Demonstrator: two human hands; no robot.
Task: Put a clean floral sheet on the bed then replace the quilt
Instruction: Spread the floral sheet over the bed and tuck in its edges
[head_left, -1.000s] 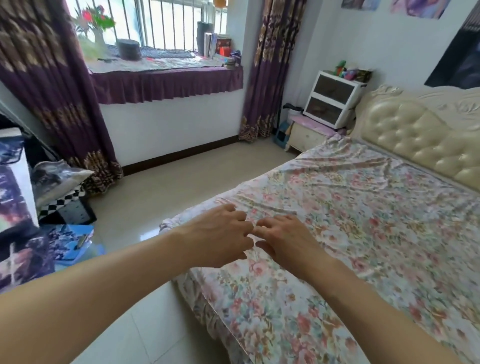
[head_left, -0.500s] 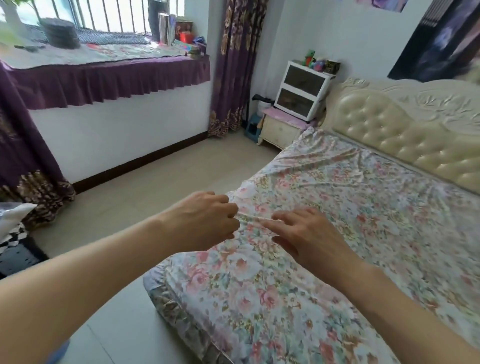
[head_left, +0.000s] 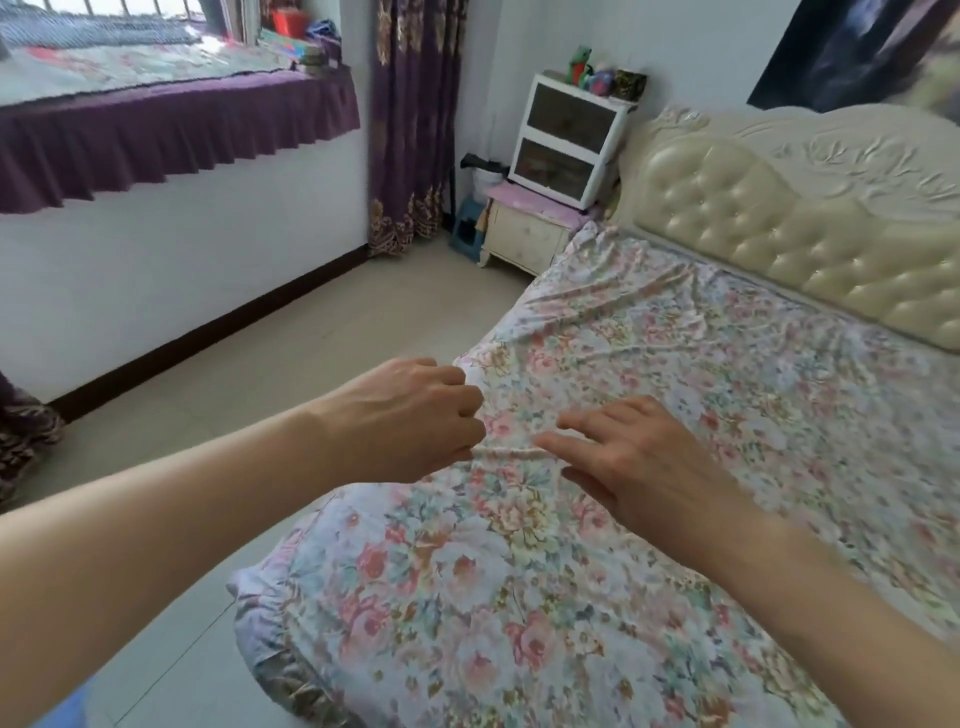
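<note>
A: The floral sheet (head_left: 649, 415) covers the bed, right up to the cream headboard (head_left: 779, 218).
B: Left hand (head_left: 410, 421), fingers curled, pinches a ridge of it near the edge (tight little fold); right hand (head_left: 644, 457) rests fingers spread, loosely straight, beside it.

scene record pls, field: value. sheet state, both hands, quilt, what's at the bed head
sheet: floral sheet spread over bed, creased, small ridge bunched between the hands
left hand: left hand fingers curled, grip on the ridge at the bed's edge
right hand: right hand fingers extended, resting on sheet
quilt: not in view
bed head: cream tufted headboard
beside bed: nightstand, white drawer unit on it
</note>
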